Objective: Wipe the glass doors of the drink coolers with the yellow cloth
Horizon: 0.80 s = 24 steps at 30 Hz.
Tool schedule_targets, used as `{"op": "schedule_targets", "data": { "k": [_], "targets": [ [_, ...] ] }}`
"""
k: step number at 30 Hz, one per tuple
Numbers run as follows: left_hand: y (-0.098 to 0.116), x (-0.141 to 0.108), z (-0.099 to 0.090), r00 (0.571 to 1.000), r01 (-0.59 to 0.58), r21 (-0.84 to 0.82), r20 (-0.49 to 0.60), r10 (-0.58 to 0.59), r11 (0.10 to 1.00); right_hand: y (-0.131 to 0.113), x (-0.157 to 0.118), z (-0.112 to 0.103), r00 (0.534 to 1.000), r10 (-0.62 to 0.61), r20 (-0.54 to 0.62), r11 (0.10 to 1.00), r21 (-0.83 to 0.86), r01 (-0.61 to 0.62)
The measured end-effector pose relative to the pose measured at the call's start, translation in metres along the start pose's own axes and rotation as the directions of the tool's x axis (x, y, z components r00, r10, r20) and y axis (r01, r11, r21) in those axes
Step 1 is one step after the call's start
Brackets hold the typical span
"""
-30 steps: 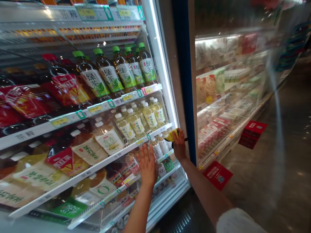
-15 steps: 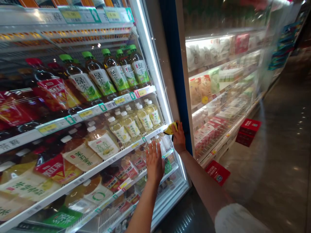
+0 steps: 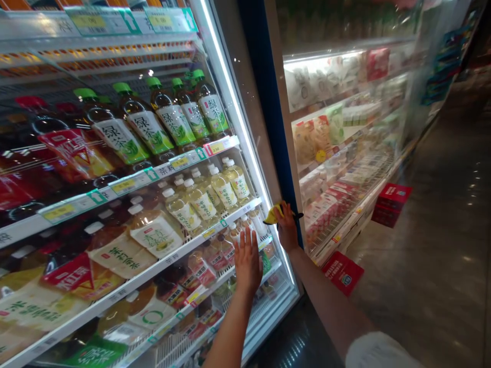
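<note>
So the biggest thing you're facing is the glass-fronted drinks cooler [image 3: 249, 107], and it's filling most of your left side, with a lit strip running down its edge. Next down in size, the chilled case [image 3: 347, 230] is standing off to your right, and the dark blue panel [image 3: 264, 76] is sitting between the two. Inside the cooler, a row of green-capped tea bottles [image 3: 118, 138] is standing on the shelf above the pale yellow bottles [image 3: 203, 199].

Now your hands. Your left hand [image 3: 247, 263] is facing the glass with its fingers straight and a bit fanned, nothing in it; I can't tell if the palm is actually touching. Your right hand [image 3: 287, 227] is reaching a little higher, near the edge of the cooler, and its fingers are closing over a cloth.

Smallest is that yellow-and-black cloth [image 3: 273, 214]. It's lying under your right fingers, with most of the yellow part sticking out on their left, up and to the right of your left hand. Its long axis is running roughly sideways, crossing your fingers: the yellow end is pointing left and slightly down, while a black tip is poking out right, towards the blue panel.
</note>
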State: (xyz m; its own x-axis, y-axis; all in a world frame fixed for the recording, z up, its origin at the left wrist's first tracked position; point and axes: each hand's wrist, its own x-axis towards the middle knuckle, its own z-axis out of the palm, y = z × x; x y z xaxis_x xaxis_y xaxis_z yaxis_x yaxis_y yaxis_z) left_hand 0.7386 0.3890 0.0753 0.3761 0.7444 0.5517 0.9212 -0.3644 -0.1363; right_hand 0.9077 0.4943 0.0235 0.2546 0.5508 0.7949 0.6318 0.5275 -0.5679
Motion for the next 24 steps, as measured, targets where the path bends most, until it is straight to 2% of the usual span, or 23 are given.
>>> {"op": "schedule_targets", "data": {
  "k": [3,5,7,11,13,16,19,21,24],
  "targets": [
    [-0.002,-0.003,0.005,1.0,-0.008,0.007,-0.003,0.008,1.0,-0.007,0.016,0.009,0.991,0.101,-0.091,0.995,0.007,-0.101],
    [-0.002,-0.003,0.007,1.0,-0.019,0.006,0.006,0.019,1.0,-0.013,0.009,0.015,0.993,0.1,-0.056,0.995,0.008,-0.099],
    [-0.002,-0.005,0.011,0.999,-0.038,0.007,0.012,0.038,0.999,-0.013,-0.013,0.017,0.998,0.065,0.008,0.998,0.006,-0.065],
    [-0.005,-0.014,0.018,0.997,-0.075,0.016,-0.002,0.075,0.997,0.007,-0.058,0.012,0.997,0.076,0.035,0.997,-0.003,-0.076],
    [-0.009,-0.02,0.02,0.995,-0.096,0.011,-0.004,0.096,0.995,0.019,-0.061,0.012,0.992,0.124,0.007,0.992,-0.019,-0.124],
    [-0.016,-0.027,0.023,0.993,-0.122,0.001,0.001,0.122,0.993,0.024,-0.047,0.024,0.971,0.224,-0.083,0.973,-0.044,-0.228],
    [-0.023,-0.034,0.028,0.989,-0.146,-0.013,0.003,0.146,0.989,0.011,-0.043,0.041,0.952,0.274,-0.137,0.957,-0.057,-0.283],
    [-0.027,-0.039,0.035,0.987,-0.161,-0.022,0.002,0.161,0.987,-0.003,-0.059,0.048,0.963,0.249,-0.101,0.965,-0.059,-0.256],
    [-0.031,-0.048,0.045,0.985,-0.173,-0.02,-0.022,0.173,0.985,-0.013,-0.095,0.045,0.981,0.195,-0.024,0.979,-0.054,-0.196]
  ]
}}
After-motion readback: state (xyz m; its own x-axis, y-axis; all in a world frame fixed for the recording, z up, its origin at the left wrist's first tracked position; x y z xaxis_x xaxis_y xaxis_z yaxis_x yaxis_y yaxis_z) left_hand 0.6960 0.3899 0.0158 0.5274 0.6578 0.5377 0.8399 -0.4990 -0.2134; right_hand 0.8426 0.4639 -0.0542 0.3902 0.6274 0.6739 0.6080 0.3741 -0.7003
